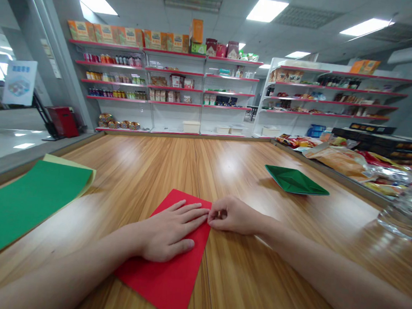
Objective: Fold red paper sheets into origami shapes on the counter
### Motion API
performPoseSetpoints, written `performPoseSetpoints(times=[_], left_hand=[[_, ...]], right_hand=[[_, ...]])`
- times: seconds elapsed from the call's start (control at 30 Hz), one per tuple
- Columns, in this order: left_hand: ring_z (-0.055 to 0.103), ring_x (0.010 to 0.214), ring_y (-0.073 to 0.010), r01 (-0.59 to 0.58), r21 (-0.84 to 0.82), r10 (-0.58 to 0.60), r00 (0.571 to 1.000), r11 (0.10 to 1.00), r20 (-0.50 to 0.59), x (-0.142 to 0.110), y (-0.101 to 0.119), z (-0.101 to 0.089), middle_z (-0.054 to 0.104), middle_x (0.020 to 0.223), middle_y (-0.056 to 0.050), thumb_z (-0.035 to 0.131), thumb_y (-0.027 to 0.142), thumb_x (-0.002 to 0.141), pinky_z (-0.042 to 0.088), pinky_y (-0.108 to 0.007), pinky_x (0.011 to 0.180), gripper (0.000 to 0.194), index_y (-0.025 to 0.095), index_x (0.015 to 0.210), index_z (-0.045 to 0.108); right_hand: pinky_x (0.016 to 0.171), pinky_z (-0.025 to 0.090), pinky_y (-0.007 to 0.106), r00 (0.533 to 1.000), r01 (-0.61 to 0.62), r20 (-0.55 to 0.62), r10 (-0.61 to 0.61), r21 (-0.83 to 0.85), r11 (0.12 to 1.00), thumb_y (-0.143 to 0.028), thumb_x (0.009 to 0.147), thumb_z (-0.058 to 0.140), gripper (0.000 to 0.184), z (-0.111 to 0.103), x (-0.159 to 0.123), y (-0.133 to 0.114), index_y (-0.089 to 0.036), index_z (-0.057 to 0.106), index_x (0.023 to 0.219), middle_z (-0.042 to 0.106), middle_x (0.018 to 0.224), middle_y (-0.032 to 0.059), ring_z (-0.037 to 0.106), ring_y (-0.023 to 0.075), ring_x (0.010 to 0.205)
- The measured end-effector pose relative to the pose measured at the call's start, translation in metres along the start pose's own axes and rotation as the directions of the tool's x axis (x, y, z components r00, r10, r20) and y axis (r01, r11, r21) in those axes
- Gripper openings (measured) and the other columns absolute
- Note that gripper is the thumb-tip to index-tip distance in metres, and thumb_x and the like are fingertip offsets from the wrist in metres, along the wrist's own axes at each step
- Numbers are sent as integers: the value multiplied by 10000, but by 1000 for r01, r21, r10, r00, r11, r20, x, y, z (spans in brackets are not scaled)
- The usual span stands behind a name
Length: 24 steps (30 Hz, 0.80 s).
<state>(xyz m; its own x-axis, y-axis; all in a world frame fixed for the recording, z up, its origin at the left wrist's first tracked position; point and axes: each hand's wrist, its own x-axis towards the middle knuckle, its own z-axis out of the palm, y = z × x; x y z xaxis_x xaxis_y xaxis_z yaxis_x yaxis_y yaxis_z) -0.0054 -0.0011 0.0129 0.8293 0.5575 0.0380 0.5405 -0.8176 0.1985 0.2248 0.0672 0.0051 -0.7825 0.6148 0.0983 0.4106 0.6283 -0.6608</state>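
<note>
A folded red sheet of paper (171, 272) lies on the wooden table (252, 275) in front of me. My left hand (169, 231) lies flat on its upper part, fingers stretched out and pressing it down. My right hand (231, 215) is curled, its fingertips pinching the paper's right edge near the far corner, right beside my left fingertips.
A green sheet (15, 204) over a yellow one (80, 169) lies at the left edge. A folded green paper shape (294, 181) rests farther right. A clear plastic bottle (410, 208) and snack packets (340, 160) sit at the right. Stocked shelves (168, 88) stand behind.
</note>
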Motion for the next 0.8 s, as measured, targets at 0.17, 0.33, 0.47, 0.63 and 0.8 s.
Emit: performPoseSetpoints(times=[0.17,0.33,0.47,0.63,0.8], left_hand=[[183,1398,-266,-1,4,1,1000,1000,-11,0,1,0,258,1516,-94,369,409,935,133,-459,1144,594,180,1463,221],[229,1382,-266,6,18,-6,1000,1000,-6,1,3,-1,300,1498,-104,400,381,920,140,-464,1141,554,177,1427,304],[220,1386,-257,16,40,-16,1000,999,6,1,3,-1,279,1507,-102,394,379,922,147,-470,1136,545,190,1425,303],[175,1400,-266,50,21,-51,998,998,23,0,1,1,226,1526,-96,363,409,939,135,-486,1135,560,201,1448,259],[155,1405,-265,52,-5,-52,998,999,22,-1,-3,5,192,1537,-79,346,430,948,123,-484,1137,588,224,1473,178]], right_hand=[[514,376,185,1000,16,22,-17,18,1000,-193,726,577,171,5,-1,-6,-112,717,783,630,641,9,503,90,555],[541,401,184,991,98,94,-99,18,995,-179,725,576,162,12,-2,-14,-123,719,776,639,649,5,522,89,568],[539,411,179,980,143,137,-143,9,990,-165,719,582,160,18,-4,-20,-133,725,784,639,631,-3,523,84,551],[527,410,168,969,189,159,-188,8,982,-159,716,610,138,22,-6,-30,-133,728,784,644,621,-4,534,80,545],[552,424,165,954,233,196,-229,1,972,-134,717,615,132,28,-9,-42,-121,734,773,668,640,8,550,77,550]])
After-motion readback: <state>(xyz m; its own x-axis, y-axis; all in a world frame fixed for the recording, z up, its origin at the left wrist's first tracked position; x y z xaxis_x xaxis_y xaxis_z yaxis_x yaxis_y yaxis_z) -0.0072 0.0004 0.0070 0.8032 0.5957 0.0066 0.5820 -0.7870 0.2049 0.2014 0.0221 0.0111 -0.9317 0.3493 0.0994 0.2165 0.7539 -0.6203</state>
